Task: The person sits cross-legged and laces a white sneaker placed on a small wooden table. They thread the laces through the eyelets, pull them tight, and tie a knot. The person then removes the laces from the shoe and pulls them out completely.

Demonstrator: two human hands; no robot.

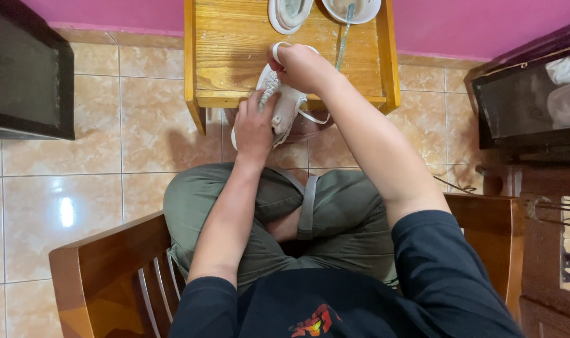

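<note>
A white sneaker [286, 107] hangs over the front edge of a small wooden table [235, 44], toe toward me. My left hand [255, 128] grips its near side, fingers up against the lacing. My right hand [302, 66] is closed over the shoe's upper part and pinches a white lace that loops above it. A loose lace end [313, 117] trails to the right below the table edge.
Two white dishes [289, 12] [352, 9] and a pale green stick [343, 40] lie at the table's far end. I sit cross-legged on a wooden chair [103, 269]. Dark cabinets [25, 69] [529, 100] stand left and right on the tiled floor.
</note>
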